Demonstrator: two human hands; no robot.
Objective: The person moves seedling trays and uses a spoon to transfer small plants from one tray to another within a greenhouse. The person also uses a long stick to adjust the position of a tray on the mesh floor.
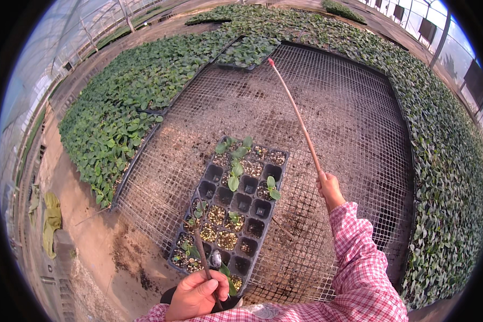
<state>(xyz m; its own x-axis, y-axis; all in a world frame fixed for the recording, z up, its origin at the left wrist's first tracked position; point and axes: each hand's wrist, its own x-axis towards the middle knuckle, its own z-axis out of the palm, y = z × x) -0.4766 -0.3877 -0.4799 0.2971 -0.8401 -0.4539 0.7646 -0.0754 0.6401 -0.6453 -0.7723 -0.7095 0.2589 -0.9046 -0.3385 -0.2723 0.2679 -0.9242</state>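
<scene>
My right hand (329,188) grips the near end of a long thin wooden stick (298,112). Its reddish tip points away from me, appearing beside the corner of a seedling tray (245,52) at the back; whether they touch, I cannot tell. Low in the view, my left hand (197,294) holds a thinner dark stick (201,245) over the near end of a black plastic cell tray (261,208). Some of its cells hold potting mix, a few have broad-leaved seedlings (236,169), and several are bare. A small silvery object (216,259) lies at its near end.
The cell tray lies on a wire-mesh bench (346,133). Dense seedlings border it on the left (120,137) and right (442,181). An olive cloth (51,221) hangs over a block (64,245) at far left. Greenhouse posts (440,40) stand behind.
</scene>
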